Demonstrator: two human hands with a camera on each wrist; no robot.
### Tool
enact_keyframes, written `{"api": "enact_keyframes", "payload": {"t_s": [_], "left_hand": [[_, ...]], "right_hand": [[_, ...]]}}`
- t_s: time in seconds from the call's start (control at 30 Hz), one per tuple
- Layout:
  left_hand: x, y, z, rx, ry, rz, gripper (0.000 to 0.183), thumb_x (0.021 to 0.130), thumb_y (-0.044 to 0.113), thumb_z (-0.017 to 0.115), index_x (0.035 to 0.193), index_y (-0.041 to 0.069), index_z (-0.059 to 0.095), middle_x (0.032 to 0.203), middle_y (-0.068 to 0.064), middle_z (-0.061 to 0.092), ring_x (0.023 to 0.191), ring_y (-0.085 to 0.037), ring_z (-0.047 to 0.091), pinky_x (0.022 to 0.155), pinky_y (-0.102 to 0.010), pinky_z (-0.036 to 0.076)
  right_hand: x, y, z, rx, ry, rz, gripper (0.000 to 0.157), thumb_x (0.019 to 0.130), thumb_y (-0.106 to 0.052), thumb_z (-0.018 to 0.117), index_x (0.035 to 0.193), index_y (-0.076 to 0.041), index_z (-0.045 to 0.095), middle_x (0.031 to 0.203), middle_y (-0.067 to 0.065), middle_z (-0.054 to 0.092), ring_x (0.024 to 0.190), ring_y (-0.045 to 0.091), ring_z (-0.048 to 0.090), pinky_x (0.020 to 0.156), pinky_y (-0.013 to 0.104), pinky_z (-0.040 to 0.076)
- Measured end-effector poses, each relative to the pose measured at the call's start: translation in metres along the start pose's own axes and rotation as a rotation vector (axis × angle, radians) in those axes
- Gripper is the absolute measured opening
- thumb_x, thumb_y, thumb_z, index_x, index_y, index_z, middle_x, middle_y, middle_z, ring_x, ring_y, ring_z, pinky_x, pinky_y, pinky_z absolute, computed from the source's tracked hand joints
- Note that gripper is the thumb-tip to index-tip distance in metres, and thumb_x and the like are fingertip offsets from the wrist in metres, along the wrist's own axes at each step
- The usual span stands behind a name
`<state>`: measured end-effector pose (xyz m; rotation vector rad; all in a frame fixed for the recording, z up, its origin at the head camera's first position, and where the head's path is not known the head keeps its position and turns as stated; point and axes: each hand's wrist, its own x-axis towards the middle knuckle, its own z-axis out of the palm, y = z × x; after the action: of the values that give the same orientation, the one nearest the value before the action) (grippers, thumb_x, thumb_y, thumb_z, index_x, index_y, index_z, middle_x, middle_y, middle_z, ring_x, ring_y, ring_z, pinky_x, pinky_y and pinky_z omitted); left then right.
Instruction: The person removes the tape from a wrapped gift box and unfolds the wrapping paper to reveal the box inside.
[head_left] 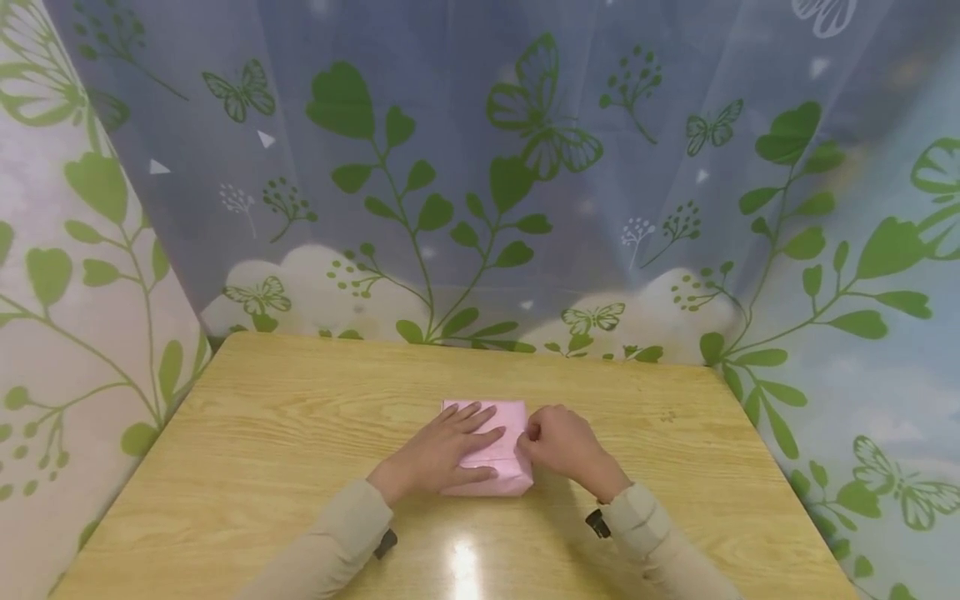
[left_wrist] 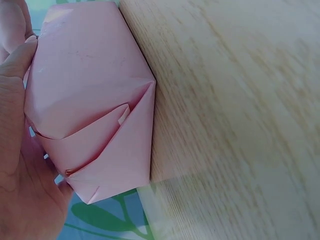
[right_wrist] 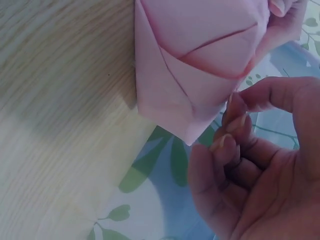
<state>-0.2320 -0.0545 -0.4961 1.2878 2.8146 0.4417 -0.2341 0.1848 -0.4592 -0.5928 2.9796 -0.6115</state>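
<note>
A box-shaped package in pink wrapping paper (head_left: pixel 510 479) lies on the table, with creased, layered folds at its ends. My left hand (head_left: pixel 450 450) rests on top of it with the fingers spread. At its right end, my right hand (head_left: pixel 562 442) has curled fingers, the thumb and forefinger pinching at the paper's edge. In the right wrist view the fingertips (right_wrist: pixel 235 107) meet right at the side of the pink package (right_wrist: pixel 210 75). The left wrist view shows one folded end of the package (left_wrist: pixel 105 135), with a loose-looking flap across it.
The package stands on a light wooden table (head_left: pixel 300 400). A hanging cloth (head_left: pixel 450 192) with green leaves and butterflies closes off the back and both sides. Dark wrist straps (head_left: pixel 597 523) sit at both light sleeves (head_left: pixel 322 533).
</note>
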Motion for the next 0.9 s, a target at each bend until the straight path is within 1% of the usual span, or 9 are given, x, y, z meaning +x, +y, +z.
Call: {"api": "enact_keyframes", "payload": {"t_s": [0.1,0.17,0.33,0.43,0.57,0.7,0.77,0.9], "left_hand": [[0.0,0.0,-0.001,-0.001,-0.004,-0.009,0.066,0.102,0.06,0.047,0.156,0.023,0.043,0.168,-0.007,0.024,0.155,-0.033,0.022,0.127,-0.054,0.015],[0.0,-0.001,0.0,-0.006,-0.009,-0.015,0.066,0.102,0.06,0.047,0.156,0.023,0.042,0.168,-0.006,0.024,0.156,-0.032,0.02,0.127,-0.053,0.014],[0.0,-0.001,0.001,-0.022,-0.009,-0.014,0.066,0.101,0.06,0.048,0.156,0.024,0.042,0.168,-0.005,0.024,0.156,-0.031,0.02,0.128,-0.052,0.014],[0.0,-0.001,0.002,-0.029,0.0,-0.011,0.066,0.101,0.061,0.047,0.156,0.023,0.043,0.168,-0.006,0.024,0.156,-0.031,0.02,0.128,-0.052,0.013],[0.001,-0.002,0.002,-0.029,0.009,-0.003,0.067,0.101,0.061,0.047,0.156,0.022,0.042,0.168,-0.007,0.024,0.155,-0.032,0.02,0.127,-0.053,0.013],[0.0,-0.002,0.001,-0.039,0.025,0.005,0.066,0.101,0.058,0.05,0.155,0.021,0.045,0.167,-0.009,0.026,0.155,-0.035,0.023,0.127,-0.055,0.015],[0.0,-0.003,0.001,-0.048,0.024,0.002,0.066,0.101,0.058,0.05,0.155,0.021,0.045,0.167,-0.009,0.026,0.155,-0.035,0.022,0.127,-0.055,0.014],[-0.001,-0.003,0.003,-0.056,0.026,0.007,0.066,0.101,0.058,0.05,0.154,0.021,0.045,0.167,-0.009,0.026,0.154,-0.037,0.023,0.126,-0.056,0.015]], "right_hand": [[0.0,0.003,-0.002,0.049,0.001,-0.028,0.031,0.086,-0.014,0.065,0.058,-0.018,0.054,0.053,-0.009,0.045,0.047,0.005,0.039,0.044,0.022,0.032],[-0.001,0.008,-0.003,0.093,-0.014,-0.058,0.028,0.089,-0.015,0.064,0.062,-0.017,0.058,0.055,-0.009,0.048,0.049,0.005,0.041,0.046,0.022,0.036],[-0.002,0.023,-0.005,0.211,-0.1,-0.149,0.025,0.1,-0.014,0.059,0.076,-0.011,0.064,0.061,-0.008,0.049,0.053,0.003,0.041,0.05,0.02,0.038],[-0.003,0.032,-0.008,0.259,-0.137,-0.18,0.023,0.103,-0.014,0.058,0.083,-0.005,0.067,0.065,-0.007,0.051,0.057,0.003,0.042,0.054,0.021,0.04],[-0.006,0.042,-0.011,0.295,-0.156,-0.2,0.023,0.104,-0.011,0.057,0.084,-0.001,0.066,0.068,-0.007,0.051,0.059,0.004,0.042,0.057,0.022,0.04],[-0.008,0.049,-0.013,0.302,-0.148,-0.213,0.024,0.103,-0.01,0.057,0.083,0.0,0.064,0.068,-0.009,0.049,0.059,0.003,0.041,0.057,0.021,0.04],[-0.009,0.052,-0.013,0.308,-0.143,-0.204,0.023,0.103,-0.01,0.058,0.083,0.0,0.064,0.068,-0.009,0.048,0.06,0.002,0.041,0.057,0.021,0.039],[-0.012,0.06,-0.013,0.323,-0.15,-0.179,0.023,0.103,-0.011,0.058,0.084,-0.001,0.065,0.069,-0.002,0.052,0.061,0.003,0.04,0.059,0.021,0.039]]}}
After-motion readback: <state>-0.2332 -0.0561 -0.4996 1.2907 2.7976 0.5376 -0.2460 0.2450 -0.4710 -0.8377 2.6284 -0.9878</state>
